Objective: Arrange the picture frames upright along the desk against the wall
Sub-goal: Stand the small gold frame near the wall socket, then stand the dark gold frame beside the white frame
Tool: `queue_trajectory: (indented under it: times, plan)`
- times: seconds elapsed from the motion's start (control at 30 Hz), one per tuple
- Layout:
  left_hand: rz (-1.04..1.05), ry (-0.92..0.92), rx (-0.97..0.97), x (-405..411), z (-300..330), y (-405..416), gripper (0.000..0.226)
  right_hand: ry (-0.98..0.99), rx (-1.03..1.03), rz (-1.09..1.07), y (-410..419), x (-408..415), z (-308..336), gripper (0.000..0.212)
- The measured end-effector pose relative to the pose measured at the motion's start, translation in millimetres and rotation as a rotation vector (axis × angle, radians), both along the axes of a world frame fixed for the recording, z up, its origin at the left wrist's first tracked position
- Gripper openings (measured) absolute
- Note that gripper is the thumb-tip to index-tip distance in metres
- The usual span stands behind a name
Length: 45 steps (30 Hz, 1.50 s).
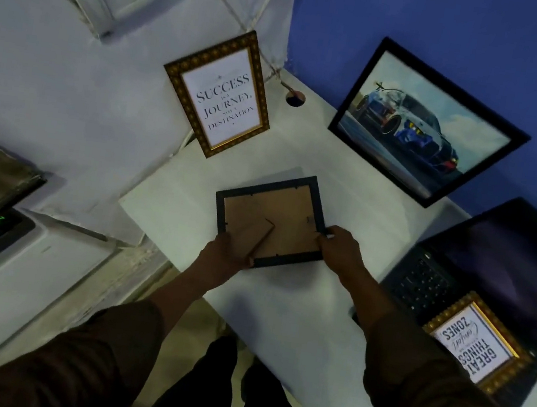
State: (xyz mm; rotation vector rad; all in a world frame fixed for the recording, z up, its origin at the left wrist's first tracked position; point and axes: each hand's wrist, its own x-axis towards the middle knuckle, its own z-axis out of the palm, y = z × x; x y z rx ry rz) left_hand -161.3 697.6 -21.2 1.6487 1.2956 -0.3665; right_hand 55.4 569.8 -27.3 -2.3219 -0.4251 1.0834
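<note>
Brown backing up, a small dark frame (pixel 271 219) is gripped by both hands: left hand (pixel 223 254) closed on its near corner, right hand (pixel 340 249) closed on its right edge. Beyond them, a gold quote frame (pixel 218 93) and a car picture (pixel 426 125) lean against the walls.

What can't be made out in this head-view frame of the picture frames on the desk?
- Black frame held by left hand and right hand: its cardboard back faces the camera, so its picture is hidden.
- Gold frame lying on the laptop: the small script line is too blurred to read.
- Laptop: right side cut off by the image edge; its dark screen shows nothing.
- Car picture: how it is propped is hidden behind it.
</note>
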Motion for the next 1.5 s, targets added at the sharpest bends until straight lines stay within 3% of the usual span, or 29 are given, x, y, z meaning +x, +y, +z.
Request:
queue_trajectory:
  times: [0.1, 0.23, 0.37, 0.47, 0.63, 0.73, 0.93, 1.07, 1.17, 1.3, 1.5]
  plan:
    - [-0.178, 0.048, 0.052, 0.6, -2.3, 4.8, 0.109, 0.025, 0.07, -0.058, 3.9, -1.2, 16.4, 0.03]
    - [-0.43, 0.079, 0.272, 4.7, 3.5, 13.2, 0.11, 0.061, 0.166, -0.166, 18.3, 2.7, 45.5, 0.033]
    - [-0.558, -0.121, 0.665, 18.4, 17.0, 25.6, 0.079, 0.153, 0.257, -0.349, 31.2, 7.5, 86.8, 0.019]
    - [-0.648, -0.278, 0.787, 33.1, 26.8, 25.3, 0.051, 0.165, 0.292, -0.464, 25.5, 7.4, 109.5, 0.016]
    - [-0.497, -0.568, 0.663, 47.9, 40.4, 14.6, 0.029, 0.218, 0.435, -0.695, -7.9, 2.1, 127.7, 0.039]
    - [-0.415, -0.665, 0.47, 54.4, 49.8, 9.3, 0.021, 0.261, 0.472, -0.786, -40.4, 0.2, 123.8, 0.039]
    - [-0.256, -0.702, -0.212, 64.5, 61.8, -30.2, 0.03, 0.109, 0.349, -0.912, -126.3, -16.9, 101.1, 0.025]
    - [-0.213, -0.682, -0.461, 72.3, 71.2, -85.5, 0.033, 0.066, 0.305, -0.887, -193.0, -36.4, 93.8, 0.041]
    - [-0.26, -0.674, -0.607, 75.7, 78.2, -140.3, 0.033, 0.124, 0.412, -0.931, -243.4, -51.9, 100.5, 0.039]
    - [-0.34, -0.628, -0.628, 76.1, 87.6, -217.3, 0.035, 0.072, 0.558, -1.005, -311.0, -75.2, 114.6, 0.043]
    - [-0.492, -0.592, -0.385, 86.5, 100.9, -318.6, 0.033, -0.089, 0.64, -1.09, -410.4, -98.3, 134.1, 0.044]
